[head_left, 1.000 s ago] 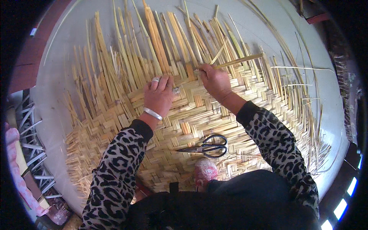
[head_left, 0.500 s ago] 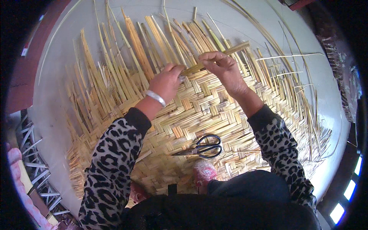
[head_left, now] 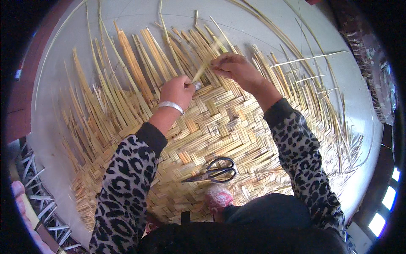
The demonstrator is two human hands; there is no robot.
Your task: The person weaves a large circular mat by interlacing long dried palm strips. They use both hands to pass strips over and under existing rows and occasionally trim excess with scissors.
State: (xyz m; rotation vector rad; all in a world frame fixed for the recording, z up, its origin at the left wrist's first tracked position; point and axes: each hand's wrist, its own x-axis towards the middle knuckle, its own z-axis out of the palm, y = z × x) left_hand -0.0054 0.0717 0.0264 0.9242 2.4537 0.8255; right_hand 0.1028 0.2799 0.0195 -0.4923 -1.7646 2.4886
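Observation:
My left hand (head_left: 176, 92), with a silver bracelet at the wrist, is closed round the lower end of a flat straw-coloured strip (head_left: 201, 71). The strip stands up at a slant and its upper part is smeared by motion. Something pale and shiny shows at the left thumb. Close to the strip's right side, my right hand (head_left: 239, 71) has its fingers curled together; whether anything is between them is hidden. Beneath both hands spreads a woven mat (head_left: 220, 122) of split strips, its loose ends fanning out at the far side.
Black-handled scissors (head_left: 213, 170) lie on the mat near a pink and white shoe (head_left: 218, 197). Long thin strips (head_left: 292, 44) curve over the pale floor (head_left: 177, 19) at the far right. A lattice of pale bars (head_left: 42, 197) stands at the left edge.
The strip has swung from slanting right across both hands to a steeper upright angle. My right hand's fingertips, earlier pinched on it, are now beside it. The view has shifted slightly.

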